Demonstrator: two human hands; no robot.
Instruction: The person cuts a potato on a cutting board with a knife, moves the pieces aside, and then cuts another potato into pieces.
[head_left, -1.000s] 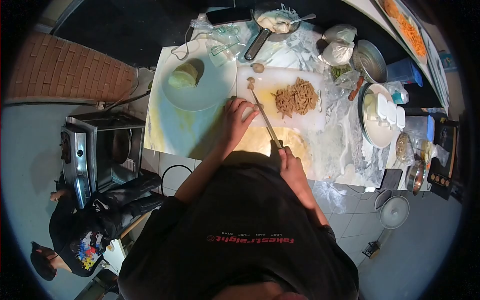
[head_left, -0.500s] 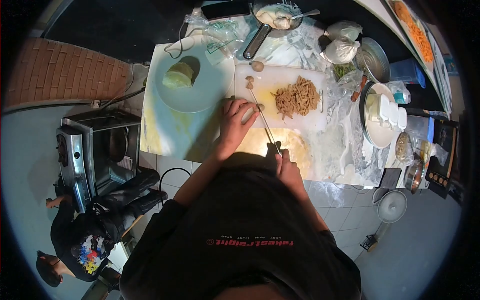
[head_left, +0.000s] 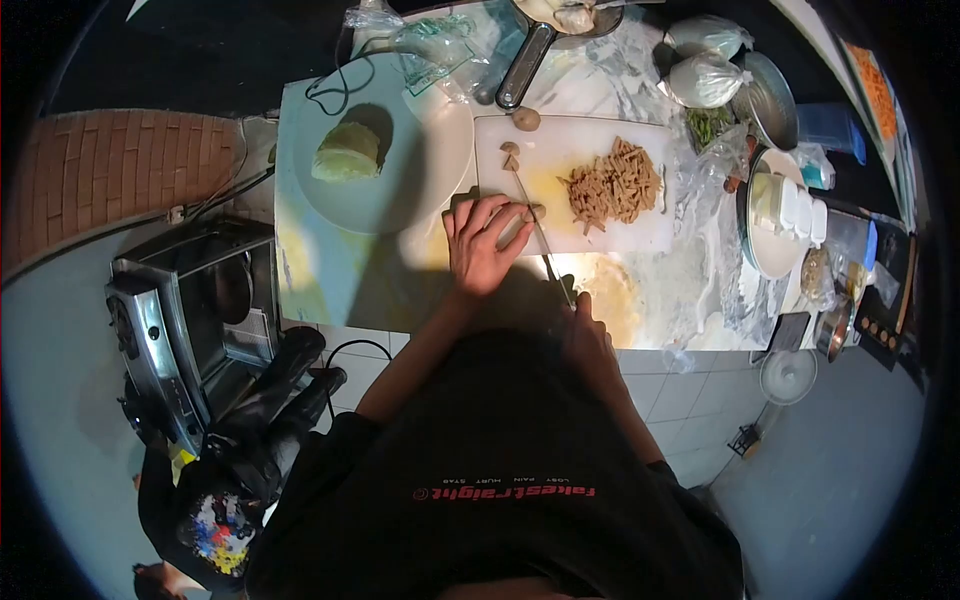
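Observation:
My left hand is closed over a pale brown round food piece, mostly hidden under the fingers, at the left side of a white cutting board. A bit of brown food shows by the fingertips, against the knife. The handle of that knife is in my right hand, near the table's front edge; its blade slants up and left across the board. Small cut pieces lie beyond the tip, with a brown meatball-like ball above them. Brown cut strips are heaped at the board's right.
Left of the board, a large plate bears a cabbage piece. A pan stands behind. Bags, a metal bowl and a plate of white containers line the right. Another person is low at left, by a stove.
The camera view has shifted, so the table appears slightly higher and the other person lower. My left fingers look more spread over the food piece. The knife stays beside it.

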